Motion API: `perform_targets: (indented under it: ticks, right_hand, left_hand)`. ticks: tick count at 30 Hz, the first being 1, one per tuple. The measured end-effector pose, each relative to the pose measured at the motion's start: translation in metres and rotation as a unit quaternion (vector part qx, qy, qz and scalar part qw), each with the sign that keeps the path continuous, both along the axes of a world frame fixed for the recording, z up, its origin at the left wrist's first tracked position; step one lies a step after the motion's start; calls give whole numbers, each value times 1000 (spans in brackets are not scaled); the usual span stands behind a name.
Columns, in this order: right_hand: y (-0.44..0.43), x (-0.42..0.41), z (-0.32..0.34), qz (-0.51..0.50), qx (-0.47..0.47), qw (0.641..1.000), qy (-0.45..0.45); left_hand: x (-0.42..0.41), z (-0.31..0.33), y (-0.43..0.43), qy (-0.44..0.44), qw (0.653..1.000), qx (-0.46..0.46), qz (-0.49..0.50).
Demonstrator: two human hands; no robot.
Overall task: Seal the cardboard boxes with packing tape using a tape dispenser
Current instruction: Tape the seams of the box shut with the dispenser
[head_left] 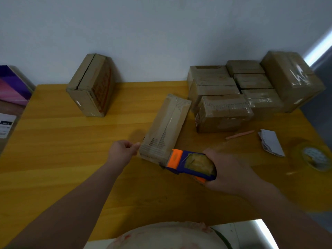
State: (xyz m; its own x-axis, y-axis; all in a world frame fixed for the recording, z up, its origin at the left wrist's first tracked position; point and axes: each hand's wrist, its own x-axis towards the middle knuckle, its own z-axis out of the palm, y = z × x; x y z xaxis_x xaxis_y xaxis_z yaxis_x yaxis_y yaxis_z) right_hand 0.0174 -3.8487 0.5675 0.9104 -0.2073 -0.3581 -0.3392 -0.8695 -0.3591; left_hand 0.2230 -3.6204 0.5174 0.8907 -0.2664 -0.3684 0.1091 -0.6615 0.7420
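Observation:
A long cardboard box (166,126) lies at an angle in the middle of the yellow table (53,144), with clear tape along its top. My right hand (228,174) grips a blue and orange tape dispenser (191,165) whose orange front end touches the box's near right corner. My left hand (124,151) has its fingers curled, and its thumb and fingertip touch the box's near left corner. An untaped box (91,85) stands upright at the back left.
Several taped boxes (239,94) are stacked at the back right against the wall. A pink pen (239,135), a folded white paper (271,144) and a roll of clear tape (314,159) lie on the right. A purple box (12,85) sits off the table's left edge.

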Motion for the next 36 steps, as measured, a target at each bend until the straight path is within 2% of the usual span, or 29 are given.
perform_targets:
  ticks: [5, 10, 15, 17, 19, 21, 23, 25, 28, 32, 33, 34, 35, 36]
  right_hand:
    - [2, 4, 0, -3, -6, 1000, 18]
    - [3, 5, 1, -1, -11, 999, 30]
    - [4, 7, 2, -2, -5, 999, 33]
    - [4, 6, 2, -4, -4, 999, 33]
    - [4, 6, 2, -7, 3, 999, 32]
    - [5, 5, 1, -11, 11, 999, 34]
    - [5, 5, -1, -14, 9, 999, 36]
    - [6, 5, -1, -15, 8, 999, 36]
    - [7, 4, -2, -20, 14, 999, 31]
    - [8, 3, -3, -25, 15, 999, 28]
    - [8, 2, -4, -24, 11, 999, 27]
    - [8, 2, -4, -24, 8, 999, 24]
    - [8, 1, -5, -25, 7, 999, 23]
    - [8, 1, -6, -26, 8, 999, 22]
  left_hand:
    - [1, -3, 4, 37, 999, -14, -16]
    - [0, -2, 1, 36, 998, -8, -41]
    - [4, -2, -1, 36, 995, 47, -80]
    - [4, 0, 1, 15, 988, 107, -109]
    - [2, 2, 2, -54, 985, 133, -99]
    - [-4, 3, 1, -90, 994, 51, -41]
    - [-12, 4, -3, -23, 997, -78, 10]
    - [-21, 3, -7, 63, 989, -131, 12]
    - [-26, -2, -7, 113, 983, -144, -6]
    - [-21, -2, -2, 154, 983, -93, -47]
    - [-22, 0, -1, 120, 987, -73, -81]
    - [-25, 1, 0, 46, 989, -32, -139]
    - [-28, 2, 1, -44, 976, 32, -212]
    - [-32, 1, 2, -125, 946, 101, -281]
